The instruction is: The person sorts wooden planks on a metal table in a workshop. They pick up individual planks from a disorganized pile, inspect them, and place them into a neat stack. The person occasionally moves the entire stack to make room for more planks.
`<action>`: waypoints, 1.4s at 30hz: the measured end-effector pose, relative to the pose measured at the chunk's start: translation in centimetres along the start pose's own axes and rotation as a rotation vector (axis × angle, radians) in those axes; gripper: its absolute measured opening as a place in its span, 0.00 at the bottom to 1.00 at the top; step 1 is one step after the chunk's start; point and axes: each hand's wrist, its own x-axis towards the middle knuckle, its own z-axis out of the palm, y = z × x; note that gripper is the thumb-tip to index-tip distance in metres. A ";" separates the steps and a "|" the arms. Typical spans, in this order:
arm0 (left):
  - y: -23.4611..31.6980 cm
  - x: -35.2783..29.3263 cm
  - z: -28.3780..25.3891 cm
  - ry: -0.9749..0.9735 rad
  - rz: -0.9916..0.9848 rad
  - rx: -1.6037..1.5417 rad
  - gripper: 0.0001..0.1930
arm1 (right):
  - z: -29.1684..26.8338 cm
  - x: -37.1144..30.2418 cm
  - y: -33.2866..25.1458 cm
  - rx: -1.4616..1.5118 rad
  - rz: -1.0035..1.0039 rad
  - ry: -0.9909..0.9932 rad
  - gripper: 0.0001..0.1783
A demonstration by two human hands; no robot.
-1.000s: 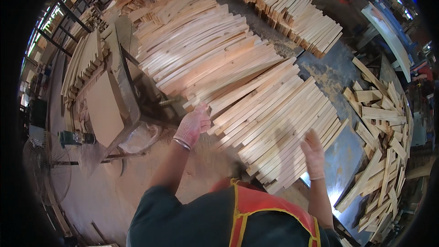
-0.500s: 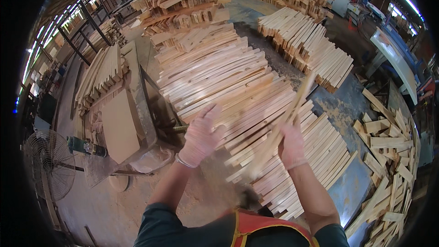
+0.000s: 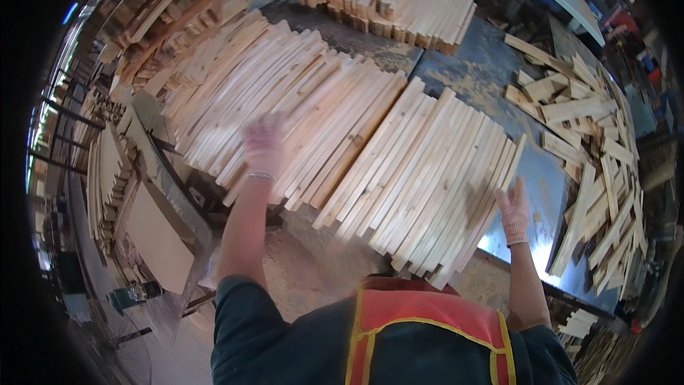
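Observation:
Long pale wooden strips [image 3: 427, 171] lie side by side in a wide row across the table before me. Over the left part of the row is my left hand [image 3: 263, 144], gloved and smeared by motion, so its fingers cannot be read. A blurred pale streak runs up and right from it; whether it grips a strip there cannot be told. At the right end of the row, my gloved right hand [image 3: 513, 212] is beside the outermost strip [image 3: 509, 171], fingers apart and holding nothing. Whether its fingertips touch that strip is unclear.
A second stack of strips [image 3: 392, 3] stands at the far side. Loose offcuts [image 3: 581, 110] are heaped on the right. Stacked timber [image 3: 167, 14] rises at the far left, with a brown board [image 3: 158, 239] at the near left.
The strip in my right hand has left it, and that hand has moved right to the row's end. My left hand has shifted left over the strips. The view has turned right.

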 end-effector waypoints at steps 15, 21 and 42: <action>16.9 -21.5 0.2 -0.281 -1.537 -2.184 0.42 | 3.3 -3.5 7.9 0.537 0.161 -0.475 0.61; 25.6 -22.2 -2.2 -0.190 -1.471 -2.267 0.30 | 0.4 -2.1 11.0 0.461 0.216 -0.519 0.61; 42.1 -6.4 -9.8 -0.667 -0.233 -1.010 0.48 | -0.9 13.4 21.8 0.095 -0.189 -0.531 0.38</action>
